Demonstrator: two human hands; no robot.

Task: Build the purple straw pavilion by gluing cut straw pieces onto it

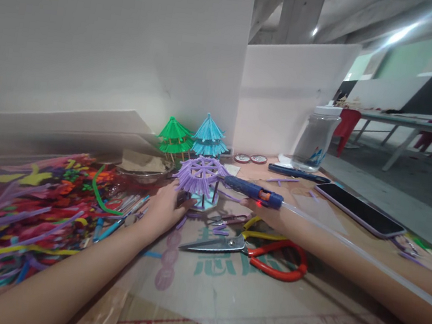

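A small pavilion model with a purple pipe-cleaner roof (203, 173) stands on a pale blue base (208, 201) with dark posts. My left hand (169, 206) is closed on the near left side of this base; some of its fingers are hidden behind the model. In my right hand (259, 211) is a blue hot glue gun (250, 189), its nozzle at the right edge of the purple roof. A long clear glue stick (334, 237) trails from its back over my right forearm. A small orange-red light glows on the gun.
Red-and-yellow-handled scissors (278, 259) lie in front of the hands. Green (177, 135) and blue (207, 134) model roofs stand behind. Coloured pipe cleaners (32, 211) heap at left. A phone (360, 209), a dark blue tool (298, 173) and a water bottle (315, 138) are at right.
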